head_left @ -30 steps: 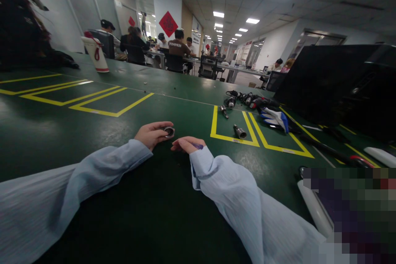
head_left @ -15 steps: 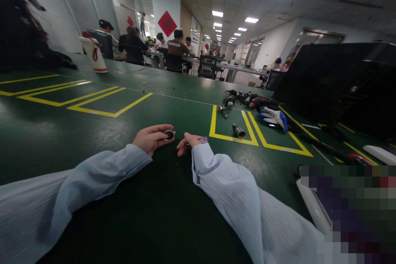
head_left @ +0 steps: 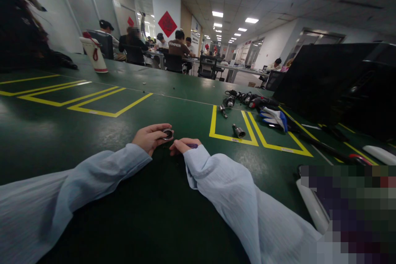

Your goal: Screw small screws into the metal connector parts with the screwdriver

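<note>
My left hand [head_left: 149, 137] is closed around a round metal part [head_left: 167, 133] with a dark hollow opening, held between thumb and fingers above the table. Just right of it and a bit lower, my right hand [head_left: 182, 145] is closed on a slim tool with a purple handle [head_left: 193, 146]. The end of that handle shows behind my knuckles; its tip is hidden or too thin to make out. My right fingertips are close to the metal part, and I cannot tell whether they touch it.
On the green table [head_left: 182, 111], a metal socket [head_left: 239, 131] and a smaller metal piece [head_left: 222, 111] lie in a yellow taped outline. Beyond are dark tools [head_left: 247, 98] and a blue-white glove [head_left: 275, 118]. A white cup [head_left: 95, 55] stands back left; a black case [head_left: 334, 86] is at right.
My right hand has moved left and slightly down, closer to the metal part, and has turned so less of the purple handle shows. My left hand has shifted very slightly left.
</note>
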A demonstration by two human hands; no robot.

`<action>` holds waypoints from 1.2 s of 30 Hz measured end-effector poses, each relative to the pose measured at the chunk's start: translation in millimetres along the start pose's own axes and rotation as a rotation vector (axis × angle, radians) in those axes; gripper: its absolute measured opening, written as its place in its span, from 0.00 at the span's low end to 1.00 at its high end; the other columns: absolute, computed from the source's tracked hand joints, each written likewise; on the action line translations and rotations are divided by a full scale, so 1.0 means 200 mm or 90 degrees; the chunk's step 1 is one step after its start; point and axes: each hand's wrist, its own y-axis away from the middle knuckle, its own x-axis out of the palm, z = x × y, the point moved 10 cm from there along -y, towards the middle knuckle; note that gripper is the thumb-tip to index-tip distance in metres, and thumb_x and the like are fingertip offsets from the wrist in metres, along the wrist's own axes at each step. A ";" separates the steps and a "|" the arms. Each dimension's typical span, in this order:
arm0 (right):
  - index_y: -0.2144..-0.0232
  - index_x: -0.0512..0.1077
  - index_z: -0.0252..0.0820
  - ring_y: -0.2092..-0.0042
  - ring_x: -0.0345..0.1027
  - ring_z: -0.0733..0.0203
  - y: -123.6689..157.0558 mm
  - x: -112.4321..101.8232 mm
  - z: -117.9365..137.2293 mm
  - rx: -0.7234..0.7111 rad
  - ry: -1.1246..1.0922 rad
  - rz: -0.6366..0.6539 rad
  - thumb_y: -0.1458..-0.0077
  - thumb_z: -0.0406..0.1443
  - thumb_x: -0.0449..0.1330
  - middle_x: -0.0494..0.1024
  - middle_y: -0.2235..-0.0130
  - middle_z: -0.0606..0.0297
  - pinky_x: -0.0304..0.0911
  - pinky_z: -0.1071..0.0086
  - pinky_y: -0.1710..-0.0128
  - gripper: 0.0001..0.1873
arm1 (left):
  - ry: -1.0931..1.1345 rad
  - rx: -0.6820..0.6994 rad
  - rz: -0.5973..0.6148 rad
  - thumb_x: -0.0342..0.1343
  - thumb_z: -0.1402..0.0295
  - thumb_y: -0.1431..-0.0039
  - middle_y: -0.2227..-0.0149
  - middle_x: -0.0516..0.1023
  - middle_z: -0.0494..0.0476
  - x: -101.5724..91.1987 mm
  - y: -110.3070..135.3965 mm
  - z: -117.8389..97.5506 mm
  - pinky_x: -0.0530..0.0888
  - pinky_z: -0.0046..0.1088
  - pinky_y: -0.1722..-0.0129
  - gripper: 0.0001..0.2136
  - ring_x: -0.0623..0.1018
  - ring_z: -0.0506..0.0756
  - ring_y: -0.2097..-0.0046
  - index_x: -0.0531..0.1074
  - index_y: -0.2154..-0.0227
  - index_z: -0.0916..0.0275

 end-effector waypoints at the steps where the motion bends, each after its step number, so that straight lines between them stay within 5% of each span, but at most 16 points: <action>1: 0.83 0.73 0.39 0.79 0.63 0.68 0.00 0.00 0.01 0.003 0.009 -0.004 0.53 0.42 0.54 0.72 0.84 0.68 0.60 0.73 0.74 0.15 | 0.001 0.000 0.000 0.53 0.83 0.63 0.74 0.77 0.57 0.00 0.00 0.00 0.77 0.28 0.66 0.10 0.78 0.56 0.64 0.74 0.74 0.68; 9: 0.97 0.61 0.41 0.91 0.50 0.71 0.01 -0.09 0.03 0.190 0.137 -0.045 0.51 0.39 0.50 0.57 0.96 0.70 0.47 0.73 0.87 0.26 | 0.012 0.001 0.000 0.53 0.84 0.63 0.72 0.77 0.57 -0.01 -0.01 0.01 0.78 0.32 0.63 0.10 0.77 0.58 0.63 0.74 0.76 0.68; 17: 0.84 0.70 0.39 0.79 0.64 0.67 0.02 -0.07 0.07 -0.008 -0.065 -0.037 0.54 0.45 0.54 0.71 0.84 0.67 0.61 0.71 0.73 0.18 | 0.020 0.017 -0.006 0.54 0.83 0.63 0.71 0.78 0.56 0.00 -0.01 -0.02 0.78 0.28 0.66 0.10 0.78 0.56 0.65 0.74 0.75 0.67; 25: 0.76 0.75 0.42 0.67 0.66 0.63 0.05 -0.10 0.22 -0.196 0.152 -0.067 0.49 0.39 0.53 0.76 0.72 0.64 0.59 0.70 0.63 0.12 | 0.009 0.024 0.012 0.54 0.82 0.64 0.73 0.78 0.57 0.00 -0.03 -0.01 0.77 0.29 0.65 0.10 0.78 0.56 0.65 0.74 0.75 0.68; 36: 0.72 0.74 0.41 0.65 0.66 0.61 0.07 -0.08 0.23 -0.255 0.238 -0.110 0.49 0.38 0.54 0.75 0.70 0.63 0.61 0.69 0.63 0.10 | -0.028 0.057 0.052 0.61 0.77 0.69 0.74 0.78 0.55 0.01 -0.05 0.01 0.76 0.26 0.66 0.15 0.78 0.54 0.69 0.74 0.71 0.68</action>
